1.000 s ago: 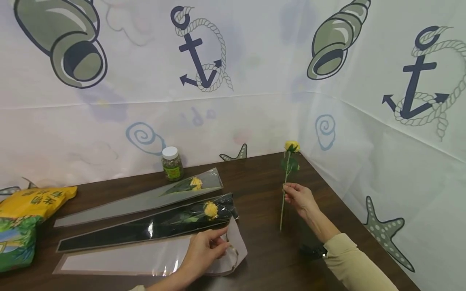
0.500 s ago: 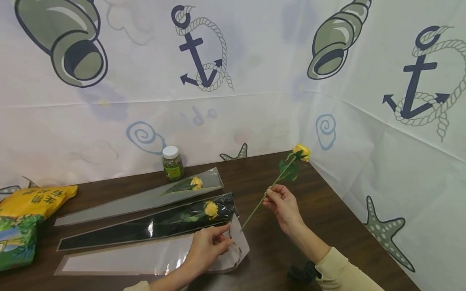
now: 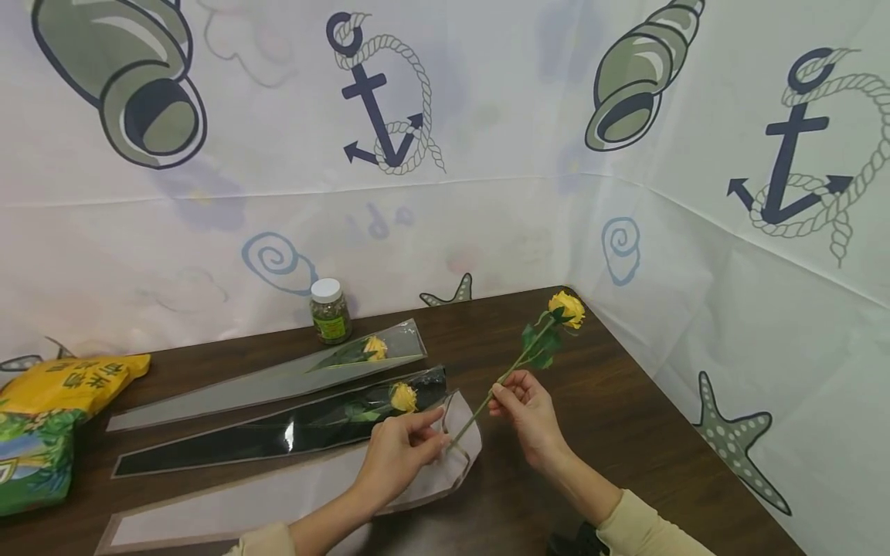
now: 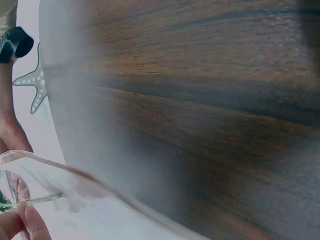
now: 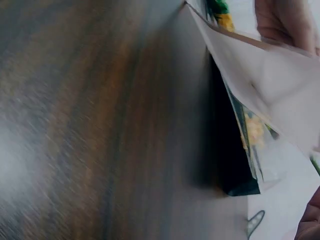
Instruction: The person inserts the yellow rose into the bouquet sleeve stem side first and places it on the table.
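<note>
My left hand (image 3: pixel 399 452) pinches the open mouth of a white flower sleeve (image 3: pixel 271 494) with a clear front. The sleeve's wide end is lifted off the table toward the right. In my right hand (image 3: pixel 531 421), thumb and fingers pinch the green stem of a yellow rose (image 3: pixel 566 309). The bloom points up and right, and the stem slants down into the sleeve's mouth. Through the film, the left wrist view shows the stem's end (image 4: pixel 47 198) inside the sleeve (image 4: pixel 105 210). The right wrist view has the raised sleeve (image 5: pixel 280 75) between both hands.
Behind the white sleeve lie a black sleeve (image 3: pixel 243 444) and a grey sleeve (image 3: pixel 229 398), each with a yellow rose. A white-lidded jar (image 3: pixel 330 316) stands at the back. A yellow and green bag (image 3: pixel 56 417) sits at far left. Printed cloth surrounds the dark wooden table (image 3: pixel 591 371).
My right hand has moved left and down, tilting the rose from upright to slanted, its stem end now in the sleeve's mouth. My left hand has raised the sleeve's wide end.
</note>
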The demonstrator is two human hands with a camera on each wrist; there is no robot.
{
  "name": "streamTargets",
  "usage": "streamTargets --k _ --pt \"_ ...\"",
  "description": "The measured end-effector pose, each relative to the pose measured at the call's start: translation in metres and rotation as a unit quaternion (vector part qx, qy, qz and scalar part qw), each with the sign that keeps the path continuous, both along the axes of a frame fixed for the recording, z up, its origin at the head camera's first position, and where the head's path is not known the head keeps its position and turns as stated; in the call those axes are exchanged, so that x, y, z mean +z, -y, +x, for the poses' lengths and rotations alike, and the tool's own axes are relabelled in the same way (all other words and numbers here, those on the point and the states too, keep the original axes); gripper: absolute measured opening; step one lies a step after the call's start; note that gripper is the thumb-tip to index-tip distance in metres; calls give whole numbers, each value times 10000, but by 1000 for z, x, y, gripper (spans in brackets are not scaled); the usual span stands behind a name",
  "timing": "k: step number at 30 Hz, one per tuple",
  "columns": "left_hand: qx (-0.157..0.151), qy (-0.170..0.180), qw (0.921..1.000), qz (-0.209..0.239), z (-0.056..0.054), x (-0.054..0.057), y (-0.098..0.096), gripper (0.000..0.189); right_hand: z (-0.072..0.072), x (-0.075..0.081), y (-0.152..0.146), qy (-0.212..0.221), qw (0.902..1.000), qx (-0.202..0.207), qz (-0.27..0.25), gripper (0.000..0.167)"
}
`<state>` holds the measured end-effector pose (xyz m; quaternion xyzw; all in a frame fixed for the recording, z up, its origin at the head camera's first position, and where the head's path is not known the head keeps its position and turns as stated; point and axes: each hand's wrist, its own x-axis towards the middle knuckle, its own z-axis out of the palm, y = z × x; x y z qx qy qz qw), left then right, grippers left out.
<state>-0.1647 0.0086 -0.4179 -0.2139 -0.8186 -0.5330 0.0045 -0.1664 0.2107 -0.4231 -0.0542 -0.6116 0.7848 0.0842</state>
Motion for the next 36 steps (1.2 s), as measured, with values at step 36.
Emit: streamTargets --k 36 --pt "-114 143 9998 -6 2 -10 -10 35 7 -6 6 -249 9995 194 51 36"
